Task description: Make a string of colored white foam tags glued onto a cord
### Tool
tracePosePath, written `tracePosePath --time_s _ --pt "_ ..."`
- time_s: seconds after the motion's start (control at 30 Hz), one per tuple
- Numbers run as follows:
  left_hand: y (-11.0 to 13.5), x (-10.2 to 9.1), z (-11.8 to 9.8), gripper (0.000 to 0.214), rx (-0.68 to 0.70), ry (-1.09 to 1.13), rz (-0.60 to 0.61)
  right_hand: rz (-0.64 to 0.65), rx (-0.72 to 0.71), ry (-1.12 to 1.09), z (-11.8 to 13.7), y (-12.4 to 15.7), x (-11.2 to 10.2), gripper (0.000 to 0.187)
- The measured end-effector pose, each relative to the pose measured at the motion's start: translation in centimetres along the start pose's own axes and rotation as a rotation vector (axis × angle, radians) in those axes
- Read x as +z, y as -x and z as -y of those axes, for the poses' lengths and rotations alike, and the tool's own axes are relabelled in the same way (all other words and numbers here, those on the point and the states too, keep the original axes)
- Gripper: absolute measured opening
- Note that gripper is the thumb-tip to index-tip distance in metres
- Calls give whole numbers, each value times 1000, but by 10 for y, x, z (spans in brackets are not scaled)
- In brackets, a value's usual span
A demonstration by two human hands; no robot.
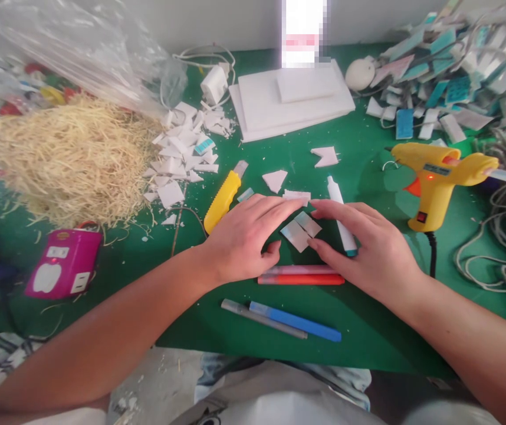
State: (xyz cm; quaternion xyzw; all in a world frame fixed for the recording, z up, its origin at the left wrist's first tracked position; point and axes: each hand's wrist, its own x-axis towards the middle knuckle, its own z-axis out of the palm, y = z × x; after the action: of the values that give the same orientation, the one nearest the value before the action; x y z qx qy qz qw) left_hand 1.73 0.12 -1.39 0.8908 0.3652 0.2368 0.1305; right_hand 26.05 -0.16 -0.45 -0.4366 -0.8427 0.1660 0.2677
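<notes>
My left hand point(246, 236) and my right hand point(363, 245) lie on the green table point(368, 330), fingers stretched out and meeting at their tips. Between them sit small white foam pieces point(301, 231), ringed by my fingers and thumbs; whether the fingers touch them is unclear. A white marker point(340, 215) with a teal end lies partly under my right fingers. Pink and red pens point(301, 275) lie just below both hands. A yellow utility knife point(223, 198) rests left of my left hand.
A yellow glue gun point(434, 183) stands at right, its light on. White foam boards point(292, 100) sit at the back, foam offcuts point(182, 156) and straw point(71, 159) at left. A pink box point(65, 262) lies at the left; grey and blue pens point(279, 319) lie near the front edge.
</notes>
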Motion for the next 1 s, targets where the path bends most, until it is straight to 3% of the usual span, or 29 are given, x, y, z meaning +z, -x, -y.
tracePosePath --time_s 0.47,0.77,0.9,1.0 --pt "-2 6 -2 64 -28 30 -11 29 -60 -59 -1 0 4 38" --pt "-3 7 -1 63 -28 4 -17 38 -19 -159 -4 0 2 40" --pt "-3 7 -1 62 -34 -33 -13 -51 140 -304 2 3 -4 34" --pt "-3 8 -1 61 -32 -55 -15 -128 286 -578 6 4 -8 31"
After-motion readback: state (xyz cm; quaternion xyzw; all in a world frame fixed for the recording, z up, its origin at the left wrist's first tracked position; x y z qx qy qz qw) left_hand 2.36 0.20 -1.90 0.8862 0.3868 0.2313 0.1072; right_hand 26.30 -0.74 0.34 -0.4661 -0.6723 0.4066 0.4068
